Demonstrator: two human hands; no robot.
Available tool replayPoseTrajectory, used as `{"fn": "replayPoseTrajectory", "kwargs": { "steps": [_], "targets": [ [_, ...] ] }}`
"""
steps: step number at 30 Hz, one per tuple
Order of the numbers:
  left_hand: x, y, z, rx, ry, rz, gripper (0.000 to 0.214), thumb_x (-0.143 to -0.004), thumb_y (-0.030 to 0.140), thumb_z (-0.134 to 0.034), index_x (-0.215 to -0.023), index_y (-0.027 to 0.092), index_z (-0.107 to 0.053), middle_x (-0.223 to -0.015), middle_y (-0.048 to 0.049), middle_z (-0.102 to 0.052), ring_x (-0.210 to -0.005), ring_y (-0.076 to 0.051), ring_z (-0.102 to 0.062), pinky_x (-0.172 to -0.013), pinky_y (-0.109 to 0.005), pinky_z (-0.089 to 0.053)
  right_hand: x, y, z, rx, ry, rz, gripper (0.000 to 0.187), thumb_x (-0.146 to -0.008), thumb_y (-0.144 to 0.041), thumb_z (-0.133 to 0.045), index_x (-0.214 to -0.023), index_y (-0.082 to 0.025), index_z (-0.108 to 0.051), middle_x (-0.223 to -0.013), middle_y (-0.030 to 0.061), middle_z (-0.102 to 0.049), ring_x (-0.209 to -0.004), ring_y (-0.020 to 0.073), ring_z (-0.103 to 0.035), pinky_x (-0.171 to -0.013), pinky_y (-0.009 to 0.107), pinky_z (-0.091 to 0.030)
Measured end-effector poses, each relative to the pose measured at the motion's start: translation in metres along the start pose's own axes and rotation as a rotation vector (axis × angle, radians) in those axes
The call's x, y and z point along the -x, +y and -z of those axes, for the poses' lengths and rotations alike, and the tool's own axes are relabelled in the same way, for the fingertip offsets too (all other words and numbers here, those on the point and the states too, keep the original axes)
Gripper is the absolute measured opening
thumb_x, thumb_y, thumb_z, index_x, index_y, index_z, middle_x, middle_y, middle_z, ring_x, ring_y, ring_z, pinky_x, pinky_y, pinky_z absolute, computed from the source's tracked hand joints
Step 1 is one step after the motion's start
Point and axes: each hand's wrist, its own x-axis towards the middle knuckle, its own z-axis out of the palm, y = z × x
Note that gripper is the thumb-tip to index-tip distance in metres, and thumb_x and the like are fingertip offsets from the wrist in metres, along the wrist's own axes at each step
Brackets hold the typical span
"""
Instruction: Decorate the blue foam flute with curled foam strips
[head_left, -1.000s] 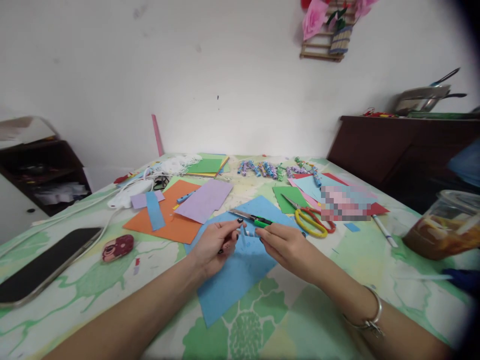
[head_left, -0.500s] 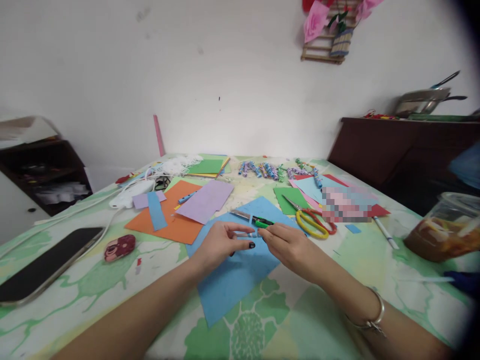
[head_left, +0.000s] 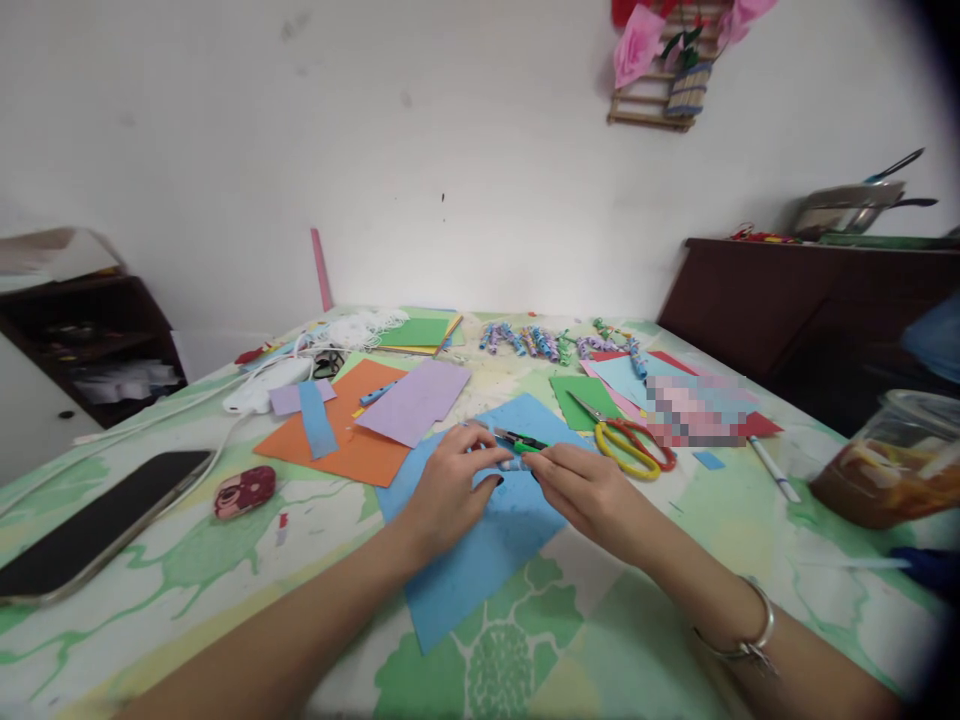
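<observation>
Both hands meet over a large blue paper sheet (head_left: pixel 457 590) on the table. Between them is a small rolled paper tube (head_left: pixel 514 464), blue and whitish. My left hand (head_left: pixel 454 485) closes thumb and fingers at the tube's left end; its fingertips are partly hidden. At the other end, my right hand (head_left: pixel 592 490) pinches the tube with fingers pressed together. Just behind the fingers lies a green and black utility knife (head_left: pixel 527 443), partly covered by my left hand. Scissors (head_left: pixel 630 450) with yellow and red handles rest right of it on green paper (head_left: pixel 564 397).
Orange paper (head_left: pixel 367 462), a purple sheet (head_left: pixel 420 400) and a blue strip (head_left: pixel 318 422) lie to the left, near a phone (head_left: pixel 97 520) and a dark red case (head_left: pixel 245 491). Several curled paper rolls (head_left: pixel 525 340) sit at the back. A plastic cup (head_left: pixel 885 470) stands right.
My left hand has drawn its fingers in around the tube's left end and now covers part of the knife. The pale strip standing up from the tube no longer shows. My right hand stays nearly in place.
</observation>
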Motion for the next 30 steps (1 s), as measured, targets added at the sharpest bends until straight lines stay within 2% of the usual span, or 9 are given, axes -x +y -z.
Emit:
{"fn": "replayPoseTrajectory", "kwargs": {
  "steps": [4, 8, 12, 15, 19, 23, 26, 30],
  "targets": [
    [-0.002, 0.000, 0.003, 0.065, -0.048, 0.002, 0.023, -0.075, 0.007, -0.062, -0.095, 0.018, -0.068, -0.089, -0.0051, -0.067, -0.087, -0.020, -0.059, -0.082, -0.037, -0.047, -0.001, 0.000, 0.005, -0.053, 0.028, 0.000, 0.025, -0.093, -0.015, -0.041, -0.113, -0.013, -0.056, -0.085, 0.0099, -0.060, -0.075, 0.0162, -0.058, -0.065, 0.028, -0.050],
    [-0.003, 0.001, 0.004, 0.198, -0.151, 0.068, 0.031, -0.068, 0.007, -0.065, -0.098, 0.015, -0.064, -0.094, -0.0067, -0.065, -0.090, -0.020, -0.060, -0.080, -0.034, -0.050, -0.001, 0.002, 0.006, -0.064, 0.040, 0.007, 0.026, -0.093, -0.015, -0.041, -0.114, -0.014, -0.055, -0.088, 0.0108, -0.062, -0.078, 0.0171, -0.060, -0.066, 0.029, -0.051],
    [-0.002, 0.000, 0.004, 0.196, -0.255, 0.028, 0.045, -0.065, -0.002, -0.054, -0.107, 0.014, -0.056, -0.104, -0.0097, -0.061, -0.099, -0.022, -0.056, -0.087, -0.037, -0.048, -0.001, 0.004, 0.008, -0.087, 0.040, 0.011, 0.026, -0.092, -0.014, -0.043, -0.116, -0.013, -0.054, -0.089, 0.0112, -0.062, -0.078, 0.0171, -0.060, -0.066, 0.028, -0.050],
    [-0.003, -0.001, 0.007, 0.175, -0.302, 0.001, 0.046, -0.066, -0.006, -0.045, -0.106, 0.014, -0.055, -0.104, -0.0101, -0.060, -0.099, -0.021, -0.055, -0.088, -0.037, -0.048, 0.000, 0.004, 0.009, -0.106, 0.032, 0.010, 0.027, -0.092, -0.014, -0.043, -0.117, -0.014, -0.054, -0.090, 0.0109, -0.062, -0.078, 0.0167, -0.059, -0.066, 0.028, -0.050],
    [-0.006, -0.002, 0.011, 0.286, -0.284, 0.041, 0.030, -0.076, 0.004, -0.048, -0.102, 0.016, -0.059, -0.097, -0.0079, -0.062, -0.093, -0.018, -0.058, -0.083, -0.032, -0.051, 0.000, 0.005, 0.010, -0.144, 0.029, -0.010, 0.027, -0.091, -0.014, -0.045, -0.116, -0.014, -0.055, -0.093, 0.0107, -0.062, -0.080, 0.0160, -0.060, -0.069, 0.027, -0.050],
    [-0.008, -0.004, 0.012, 0.432, -0.233, 0.097, 0.024, -0.083, 0.015, -0.050, -0.102, 0.017, -0.065, -0.096, -0.0073, -0.066, -0.087, -0.016, -0.062, -0.076, -0.028, -0.052, 0.001, 0.009, 0.009, -0.186, 0.038, -0.041, 0.027, -0.091, -0.014, -0.045, -0.115, -0.016, -0.056, -0.095, 0.0097, -0.063, -0.081, 0.0150, -0.060, -0.070, 0.026, -0.050],
    [-0.010, -0.004, 0.013, 0.474, -0.179, 0.206, 0.019, -0.083, 0.022, -0.055, -0.095, 0.016, -0.068, -0.087, -0.0061, -0.069, -0.077, -0.015, -0.064, -0.070, -0.026, -0.052, 0.000, 0.011, 0.008, -0.215, 0.029, -0.055, 0.028, -0.092, -0.015, -0.042, -0.116, -0.017, -0.057, -0.091, 0.0087, -0.064, -0.077, 0.0144, -0.061, -0.066, 0.025, -0.050],
    [-0.010, -0.002, 0.015, 0.530, -0.137, 0.345, 0.010, -0.078, 0.020, -0.061, -0.078, 0.014, -0.068, -0.072, -0.0044, -0.069, -0.069, -0.016, -0.064, -0.065, -0.026, -0.052, -0.001, 0.007, 0.005, -0.232, 0.018, -0.032, 0.028, -0.092, -0.015, -0.042, -0.116, -0.016, -0.057, -0.087, 0.0089, -0.064, -0.074, 0.0146, -0.059, -0.063, 0.025, -0.049]
  ]
}}
